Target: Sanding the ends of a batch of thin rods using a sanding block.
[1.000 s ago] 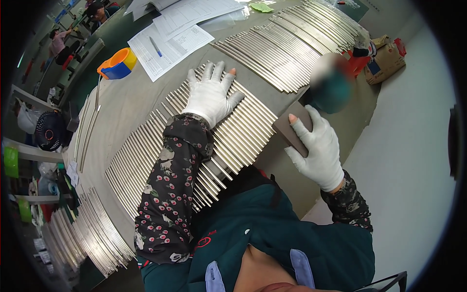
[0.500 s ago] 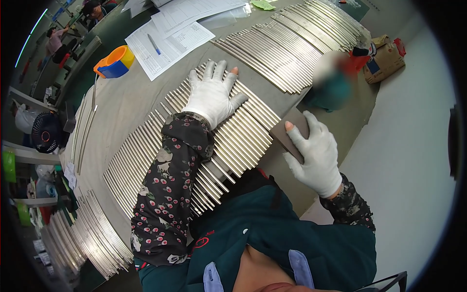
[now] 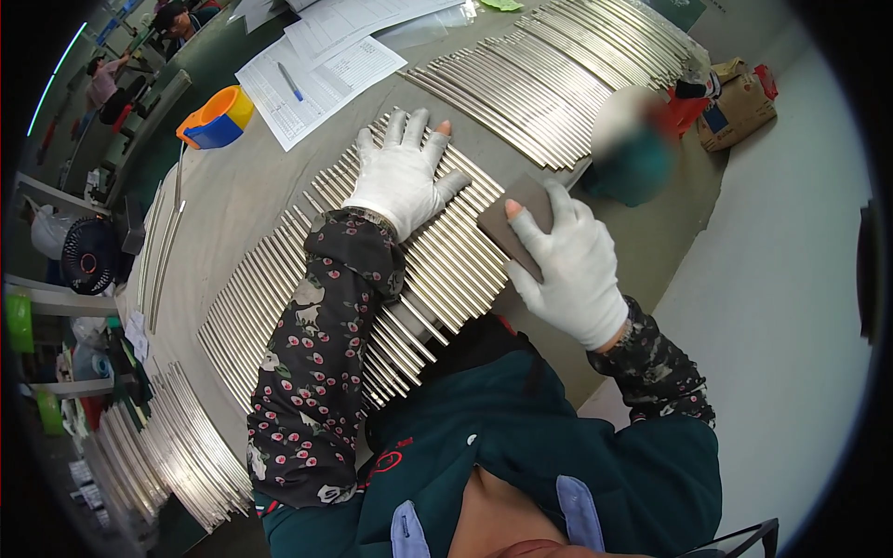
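A row of thin, shiny metal rods (image 3: 451, 265) lies side by side across the grey worktable (image 3: 219, 205) in front of me. My left hand (image 3: 400, 181), in a white glove with a bare fingertip, rests flat on the rods near their far end, fingers spread. In my right hand (image 3: 579, 279), also gloved, is a brown-grey rectangular block (image 3: 532, 195), like a sanding block, gripped between thumb and fingers. The block is at the right-hand ends of the rods; whether it touches them I cannot tell.
More rods (image 3: 530, 93) lie at the back right, and another stack (image 3: 191, 451) at the lower left. Papers (image 3: 321, 93) with a pen (image 3: 291, 82) and a yellow-and-blue ring-shaped thing (image 3: 219, 119) sit farther back. A cardboard box (image 3: 737, 119) is at the right; people work far left.
My right hand has moved left and slightly up with the block, bringing it closer over the rod ends. The left hand stays flat on the rods, with only a slight shift.
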`<action>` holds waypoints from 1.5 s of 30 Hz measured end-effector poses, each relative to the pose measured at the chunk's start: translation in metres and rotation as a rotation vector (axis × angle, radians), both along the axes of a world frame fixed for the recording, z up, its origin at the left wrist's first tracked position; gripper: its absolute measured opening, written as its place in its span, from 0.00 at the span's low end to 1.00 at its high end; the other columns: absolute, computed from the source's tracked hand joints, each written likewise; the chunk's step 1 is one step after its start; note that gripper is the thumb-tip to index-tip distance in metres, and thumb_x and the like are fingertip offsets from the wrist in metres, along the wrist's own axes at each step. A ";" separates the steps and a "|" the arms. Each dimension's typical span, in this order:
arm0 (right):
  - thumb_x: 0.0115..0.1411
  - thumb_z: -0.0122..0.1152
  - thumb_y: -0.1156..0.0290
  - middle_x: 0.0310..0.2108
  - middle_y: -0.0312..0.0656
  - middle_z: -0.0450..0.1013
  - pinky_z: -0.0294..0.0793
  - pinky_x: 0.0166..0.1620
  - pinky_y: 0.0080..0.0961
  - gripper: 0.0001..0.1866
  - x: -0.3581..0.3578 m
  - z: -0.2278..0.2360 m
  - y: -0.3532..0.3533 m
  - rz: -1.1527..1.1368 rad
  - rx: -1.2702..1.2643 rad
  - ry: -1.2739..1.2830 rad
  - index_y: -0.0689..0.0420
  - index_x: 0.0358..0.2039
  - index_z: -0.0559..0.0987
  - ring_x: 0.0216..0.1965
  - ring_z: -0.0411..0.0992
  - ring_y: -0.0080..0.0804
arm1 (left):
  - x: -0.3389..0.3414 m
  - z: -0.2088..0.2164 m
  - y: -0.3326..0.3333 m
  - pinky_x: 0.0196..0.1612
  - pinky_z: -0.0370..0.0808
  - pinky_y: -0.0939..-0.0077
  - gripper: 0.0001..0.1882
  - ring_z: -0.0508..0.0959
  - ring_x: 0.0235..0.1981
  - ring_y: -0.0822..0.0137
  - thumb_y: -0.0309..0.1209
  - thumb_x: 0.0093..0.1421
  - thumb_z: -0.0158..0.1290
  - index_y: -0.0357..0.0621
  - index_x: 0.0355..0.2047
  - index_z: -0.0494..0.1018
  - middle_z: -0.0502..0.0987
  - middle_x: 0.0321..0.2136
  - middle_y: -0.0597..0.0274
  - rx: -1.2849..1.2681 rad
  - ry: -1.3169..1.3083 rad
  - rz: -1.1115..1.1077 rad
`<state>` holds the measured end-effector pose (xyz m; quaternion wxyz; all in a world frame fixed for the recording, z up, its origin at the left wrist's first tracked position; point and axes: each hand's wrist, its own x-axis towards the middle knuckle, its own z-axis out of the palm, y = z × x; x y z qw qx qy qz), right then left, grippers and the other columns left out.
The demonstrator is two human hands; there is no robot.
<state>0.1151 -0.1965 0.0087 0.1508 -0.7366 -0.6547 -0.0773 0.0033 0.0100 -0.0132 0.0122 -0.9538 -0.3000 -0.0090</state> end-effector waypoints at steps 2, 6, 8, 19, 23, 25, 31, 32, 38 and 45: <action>0.45 0.66 0.61 0.52 0.60 0.62 0.71 0.39 0.37 0.30 0.009 -0.006 -0.016 0.055 0.044 -0.024 0.54 0.50 0.74 0.43 0.68 0.49 | -0.003 -0.005 0.001 0.64 0.46 0.39 0.36 0.49 0.67 0.53 0.58 0.61 0.41 0.50 0.63 0.58 0.54 0.64 0.52 0.014 -0.026 0.017; 0.46 0.66 0.61 0.52 0.59 0.62 0.71 0.38 0.38 0.31 0.002 0.001 0.000 0.021 0.009 -0.029 0.53 0.52 0.72 0.42 0.68 0.48 | 0.001 0.001 -0.001 0.64 0.47 0.39 0.36 0.50 0.67 0.53 0.58 0.61 0.40 0.50 0.63 0.58 0.54 0.64 0.52 0.022 0.024 0.003; 0.46 0.66 0.61 0.52 0.58 0.63 0.71 0.37 0.38 0.30 -0.004 -0.003 0.009 -0.010 0.063 -0.056 0.53 0.51 0.72 0.42 0.68 0.47 | 0.001 -0.003 -0.001 0.64 0.47 0.39 0.37 0.50 0.67 0.52 0.59 0.61 0.40 0.49 0.63 0.58 0.54 0.64 0.52 0.024 0.000 -0.022; 0.40 0.68 0.64 0.51 0.58 0.64 0.72 0.42 0.40 0.30 0.017 -0.012 -0.073 -0.123 -0.059 0.042 0.52 0.48 0.75 0.45 0.68 0.51 | -0.002 -0.004 0.004 0.64 0.45 0.38 0.37 0.49 0.67 0.50 0.58 0.61 0.40 0.49 0.64 0.57 0.53 0.65 0.50 0.011 0.011 -0.004; 0.41 0.68 0.63 0.52 0.58 0.64 0.72 0.44 0.41 0.31 0.016 -0.006 -0.063 -0.079 -0.039 0.082 0.52 0.49 0.75 0.45 0.68 0.51 | -0.003 -0.003 0.001 0.64 0.45 0.39 0.37 0.49 0.67 0.50 0.58 0.61 0.41 0.48 0.63 0.57 0.53 0.65 0.50 -0.012 -0.007 -0.003; 0.41 0.68 0.63 0.52 0.58 0.64 0.72 0.44 0.41 0.31 0.016 -0.008 -0.062 -0.067 -0.023 0.072 0.52 0.49 0.75 0.45 0.68 0.51 | -0.004 -0.002 -0.001 0.65 0.45 0.39 0.37 0.49 0.67 0.50 0.58 0.61 0.41 0.49 0.63 0.58 0.53 0.65 0.50 -0.014 -0.015 -0.005; 0.40 0.68 0.62 0.53 0.58 0.63 0.71 0.44 0.40 0.31 0.015 -0.010 -0.043 -0.041 0.022 0.078 0.52 0.49 0.75 0.46 0.68 0.50 | -0.007 -0.004 0.000 0.65 0.44 0.40 0.37 0.48 0.67 0.50 0.57 0.61 0.41 0.48 0.63 0.58 0.53 0.65 0.49 -0.010 -0.014 -0.013; 0.40 0.68 0.62 0.53 0.58 0.63 0.71 0.45 0.40 0.31 0.015 -0.009 -0.040 -0.036 0.018 0.079 0.52 0.49 0.75 0.46 0.68 0.50 | -0.006 -0.006 0.001 0.65 0.45 0.40 0.37 0.48 0.67 0.50 0.58 0.60 0.41 0.47 0.63 0.58 0.53 0.65 0.49 -0.008 -0.026 -0.013; 0.40 0.67 0.64 0.52 0.59 0.64 0.71 0.45 0.39 0.32 0.030 -0.008 -0.044 -0.049 0.072 0.062 0.52 0.50 0.74 0.45 0.68 0.50 | -0.006 -0.005 0.000 0.64 0.45 0.39 0.38 0.49 0.67 0.50 0.57 0.60 0.43 0.45 0.63 0.58 0.53 0.65 0.49 -0.010 -0.034 -0.002; 0.41 0.68 0.63 0.51 0.58 0.65 0.74 0.42 0.40 0.31 0.002 -0.005 -0.016 0.312 0.024 0.244 0.53 0.49 0.75 0.43 0.69 0.50 | 0.004 -0.004 0.003 0.64 0.46 0.39 0.36 0.50 0.67 0.50 0.56 0.60 0.43 0.45 0.61 0.61 0.54 0.64 0.50 -0.013 -0.035 0.000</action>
